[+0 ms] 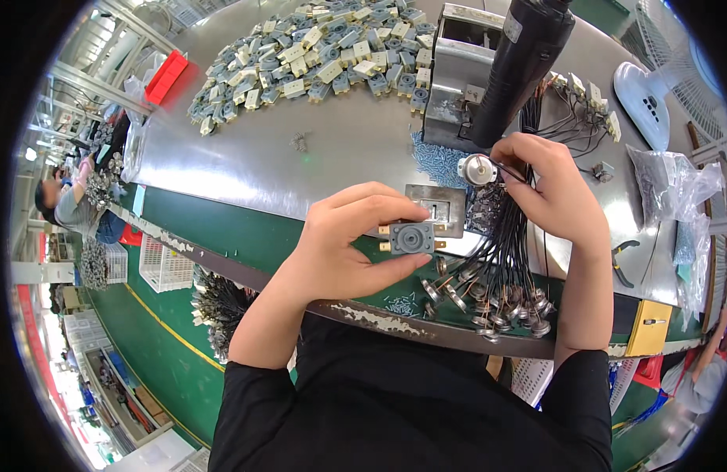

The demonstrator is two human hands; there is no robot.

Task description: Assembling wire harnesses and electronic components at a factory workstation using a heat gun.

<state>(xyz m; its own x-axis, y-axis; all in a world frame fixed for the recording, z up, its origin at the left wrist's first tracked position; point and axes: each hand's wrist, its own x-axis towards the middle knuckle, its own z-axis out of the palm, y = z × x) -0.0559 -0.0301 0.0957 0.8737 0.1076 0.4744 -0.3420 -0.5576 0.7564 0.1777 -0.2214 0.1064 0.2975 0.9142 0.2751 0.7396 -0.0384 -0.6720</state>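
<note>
My left hand pinches a small grey socket block between thumb and fingers; brass tabs stick out of its sides. In my right hand, a black lead is gripped near a round metal-and-white part, its disc face showing. Behind the block lies a flat metal fixture plate. Beneath my right hand runs a bundle of black wires ending in several round metal caps near the table edge. A black cylindrical tool stands behind, beside a metal stand. Small blue screws lie at its foot.
A large pile of grey and cream blocks covers the far table. A red bin stands far left. At right are pliers, a plastic bag, a yellow pad and a light-blue fan base. A person sits at left.
</note>
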